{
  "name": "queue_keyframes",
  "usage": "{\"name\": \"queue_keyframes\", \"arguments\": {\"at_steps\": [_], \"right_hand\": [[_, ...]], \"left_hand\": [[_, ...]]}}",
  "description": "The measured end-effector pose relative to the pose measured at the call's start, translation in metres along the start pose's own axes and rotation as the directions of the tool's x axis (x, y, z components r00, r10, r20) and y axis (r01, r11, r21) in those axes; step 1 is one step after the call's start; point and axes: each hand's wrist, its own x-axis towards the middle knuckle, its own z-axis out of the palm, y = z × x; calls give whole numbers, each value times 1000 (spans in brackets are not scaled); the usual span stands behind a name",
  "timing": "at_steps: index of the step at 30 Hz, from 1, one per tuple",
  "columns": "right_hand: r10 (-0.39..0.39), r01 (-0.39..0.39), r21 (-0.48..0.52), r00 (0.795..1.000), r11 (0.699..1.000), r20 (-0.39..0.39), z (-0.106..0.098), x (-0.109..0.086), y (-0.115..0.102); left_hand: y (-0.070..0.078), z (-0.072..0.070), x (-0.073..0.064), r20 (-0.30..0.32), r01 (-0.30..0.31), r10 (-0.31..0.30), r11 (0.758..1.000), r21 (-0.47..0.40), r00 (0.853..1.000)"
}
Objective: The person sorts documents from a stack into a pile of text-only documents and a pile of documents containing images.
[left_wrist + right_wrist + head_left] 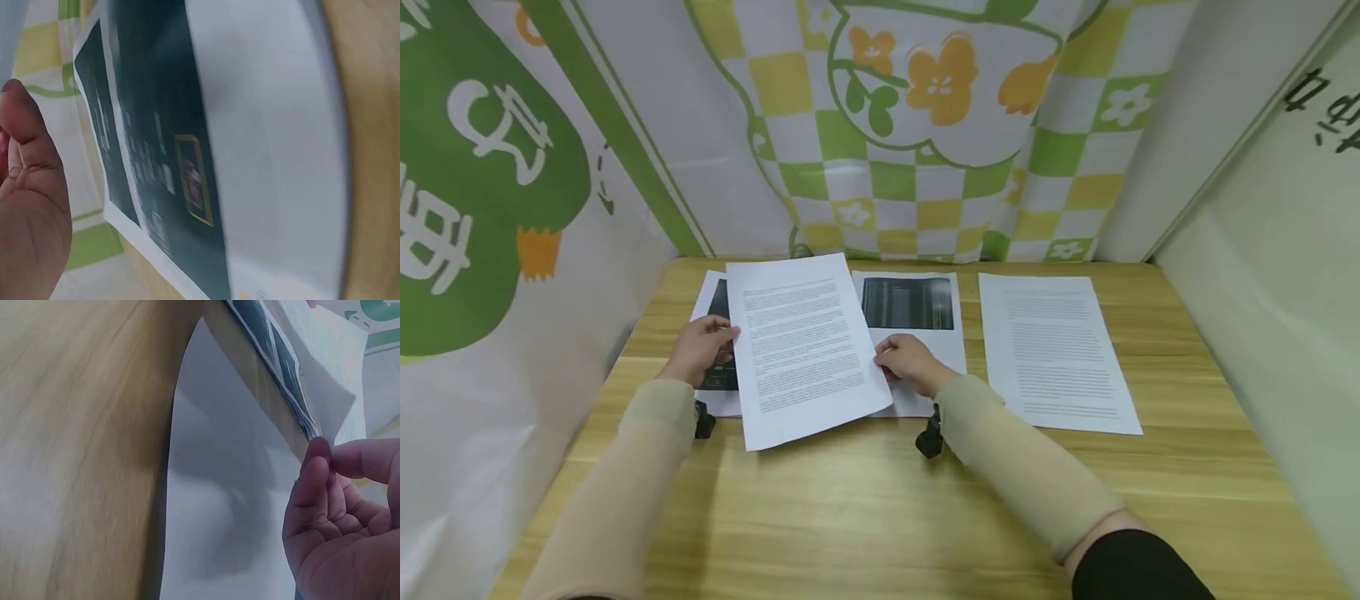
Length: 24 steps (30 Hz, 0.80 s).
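A white sheet of paper (805, 350) printed with dense text is raised off the table, its lower part tilted toward me. My left hand (700, 346) grips its left edge, and my right hand (913, 362) pinches its right edge between thumb and fingers. The right wrist view also has the pinching right hand (344, 512) at the edge of the sheet. Partly covered below lie a left paper (722, 404) with dark printed pictures and a middle paper (928, 354) with a dark picture at its top. In the left wrist view, the left hand (31, 200) is beside the dark-printed paper (275, 144).
On the right of the wooden table (850, 517) another text-printed sheet (1060, 358) lies flat. A checked, flowered curtain (917, 167) hangs behind the table's back edge. White printed sheeting (512, 450) stands at the left, and a pale wall (1262, 250) at the right.
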Motion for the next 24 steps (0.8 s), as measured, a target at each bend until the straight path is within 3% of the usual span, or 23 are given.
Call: {"name": "queue_keyframes", "arguments": {"at_steps": [9, 24], "right_hand": [[20, -21, -7, 999, 1000, -39, -26, -14, 16], [-22, 22, 11, 1000, 1000, -17, -81, -52, 38]], "left_hand": [[18, 22, -1, 95, -89, 99, 990, -106, 990], [42, 76, 2, 148, -101, 119, 988, -120, 982]]}}
